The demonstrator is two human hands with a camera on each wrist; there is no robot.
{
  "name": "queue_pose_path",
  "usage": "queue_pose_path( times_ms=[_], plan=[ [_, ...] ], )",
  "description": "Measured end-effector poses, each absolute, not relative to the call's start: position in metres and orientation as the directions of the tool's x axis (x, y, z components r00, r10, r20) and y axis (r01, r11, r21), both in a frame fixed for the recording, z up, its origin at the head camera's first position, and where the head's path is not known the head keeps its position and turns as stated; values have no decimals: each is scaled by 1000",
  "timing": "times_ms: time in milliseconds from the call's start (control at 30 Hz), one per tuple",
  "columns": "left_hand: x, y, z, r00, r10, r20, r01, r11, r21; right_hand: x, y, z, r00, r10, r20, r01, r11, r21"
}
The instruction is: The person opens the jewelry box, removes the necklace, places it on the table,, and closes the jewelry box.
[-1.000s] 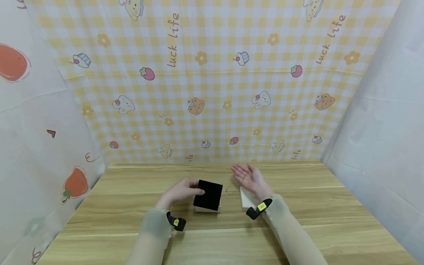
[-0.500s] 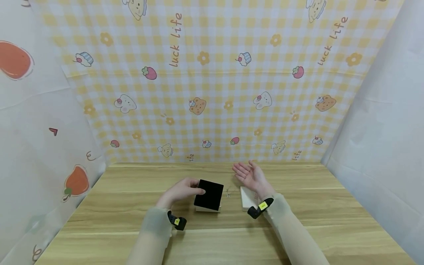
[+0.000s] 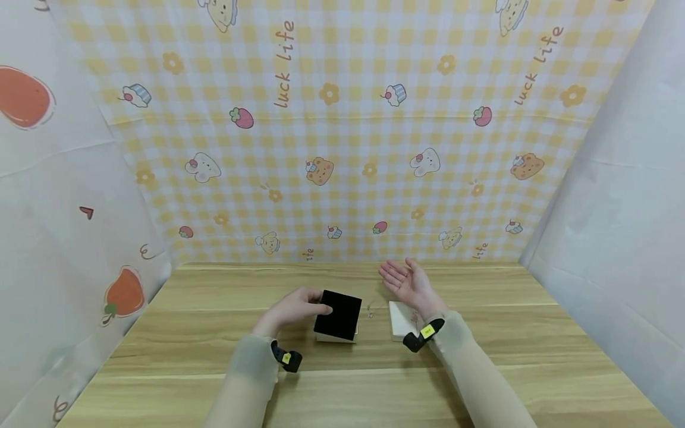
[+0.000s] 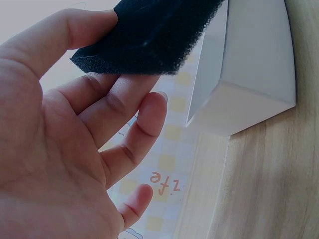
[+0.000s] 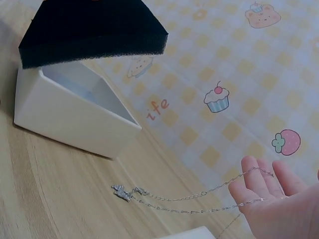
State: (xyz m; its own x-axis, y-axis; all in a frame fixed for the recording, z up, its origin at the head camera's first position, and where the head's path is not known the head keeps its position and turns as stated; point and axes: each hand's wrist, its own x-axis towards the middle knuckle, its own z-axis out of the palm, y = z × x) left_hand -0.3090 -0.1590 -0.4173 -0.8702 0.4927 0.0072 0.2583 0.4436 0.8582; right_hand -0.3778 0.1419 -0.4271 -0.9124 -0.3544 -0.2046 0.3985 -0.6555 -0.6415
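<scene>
Left hand pinches foam; right hand outstretched, chain across it apparently part-hidden.

The left hand pinches a black foam pad between thumb and fingers, the little finger clear of it, near an open white box standing to the right on a wood-grained tabletop, with a yellow-and-white checked cloth bearing orange letters on the far side.

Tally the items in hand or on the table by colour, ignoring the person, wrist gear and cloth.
Black: 1 (foam pad)
White: 2 (open box; lid-like piece)
Silver: 1 (necklace)
Total: 4
</scene>
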Motion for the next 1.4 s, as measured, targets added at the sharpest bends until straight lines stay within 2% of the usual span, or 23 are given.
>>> queue_pose_path(
  times_ms=[400, 533, 733, 933, 1400],
  plan=[
    [-308, -159, -419, -875, 483, 8, 262, 461, 847, -381, 143, -429, -927, -312, -208, 361, -593, -720],
    [-308, -159, -418, -871, 492, 5, 263, 456, 850, -381, 142, -429, -928, -302, -217, 364, -614, -700],
    [-308, -160, -417, -866, 499, 5, 262, 446, 856, -380, 142, -429, -917, -265, -298, 398, -660, -638],
    [-310, -160, -418, -868, 496, -5, 255, 456, 853, -378, 144, -428, -878, -328, -350, 474, -700, -534],
    [-310, -160, -418, -864, 503, -6, 251, 441, 862, -372, 141, -429, -849, -398, -348, 526, -697, -488]
  ],
)
